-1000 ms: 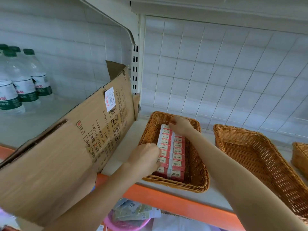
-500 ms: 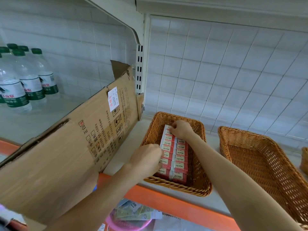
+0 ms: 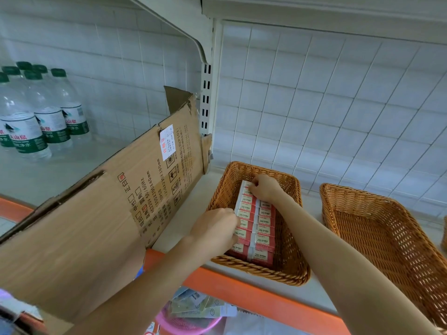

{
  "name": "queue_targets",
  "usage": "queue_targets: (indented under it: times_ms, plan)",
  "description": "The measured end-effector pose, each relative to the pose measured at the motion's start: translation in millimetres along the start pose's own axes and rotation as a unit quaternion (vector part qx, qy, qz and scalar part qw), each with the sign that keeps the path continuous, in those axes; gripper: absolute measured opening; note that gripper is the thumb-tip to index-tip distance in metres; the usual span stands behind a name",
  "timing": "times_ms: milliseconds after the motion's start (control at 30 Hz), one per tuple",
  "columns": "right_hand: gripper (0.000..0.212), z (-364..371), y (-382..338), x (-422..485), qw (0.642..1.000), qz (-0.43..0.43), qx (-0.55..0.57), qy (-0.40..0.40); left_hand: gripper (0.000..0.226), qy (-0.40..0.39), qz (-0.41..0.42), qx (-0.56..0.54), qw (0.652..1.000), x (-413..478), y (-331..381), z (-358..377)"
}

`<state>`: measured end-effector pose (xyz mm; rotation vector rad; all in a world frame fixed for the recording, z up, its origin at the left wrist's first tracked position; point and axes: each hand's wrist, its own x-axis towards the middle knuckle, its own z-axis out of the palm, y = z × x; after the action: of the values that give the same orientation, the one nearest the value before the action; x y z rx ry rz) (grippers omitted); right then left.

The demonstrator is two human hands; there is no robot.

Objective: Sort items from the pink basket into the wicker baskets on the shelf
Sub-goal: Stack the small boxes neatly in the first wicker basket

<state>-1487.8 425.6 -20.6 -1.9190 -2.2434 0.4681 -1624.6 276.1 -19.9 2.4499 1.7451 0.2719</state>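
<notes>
A wicker basket on the white shelf holds two rows of small red-and-white boxes marked 2B. My left hand is at the left row's near half, fingers curled against the boxes. At the far end of the rows my right hand has its fingers curled over the top boxes. Below the shelf edge the pink basket shows part of its rim, with several flat packets lying in it.
A second wicker basket, with nothing in it, stands to the right. A large flattened cardboard box leans on the left, close to my left arm. Water bottles stand at the far left. The shelf has an orange front edge.
Both hands stay on the rows of boxes with only small shifts. The camera has tilted a little, so everything sits slightly lower and to the right in view.
</notes>
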Motion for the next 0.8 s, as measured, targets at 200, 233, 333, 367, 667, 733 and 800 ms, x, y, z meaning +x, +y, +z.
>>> queue_targets:
  times_ms: [200,233,333,367,667,733,800]
  plan:
    - [0.024,0.4,0.4,1.6,1.0,0.001,-0.002,-0.003,0.031,0.0,0.003,-0.005,1.0,0.0,1.6,-2.0]
    - [0.024,0.8,0.9,2.0,1.0,0.001,-0.002,-0.004,0.031,0.0,0.003,-0.006,1.0,-0.1,1.5,-2.1]
    - [0.024,2.2,2.0,3.3,1.0,-0.001,-0.004,-0.002,0.03,0.001,0.003,-0.006,1.0,-0.7,1.6,-1.9]
    - [0.024,2.2,1.9,3.4,1.0,-0.002,-0.005,0.0,0.03,0.001,0.002,-0.005,1.0,-0.7,1.7,-1.9]
    - [0.046,-8.8,-2.1,-17.8,1.0,-0.015,-0.02,0.011,0.028,0.004,0.002,-0.004,1.0,-0.2,0.6,-0.4]
    - [0.051,-16.2,-4.5,-37.8,0.997,-0.053,-0.047,0.021,0.027,0.004,0.002,-0.008,1.0,0.2,0.0,-0.4]
    - [0.051,-23.8,-8.7,-64.4,0.993,-0.089,-0.081,-0.016,0.024,0.006,0.004,-0.012,1.0,0.8,-0.6,-0.1]
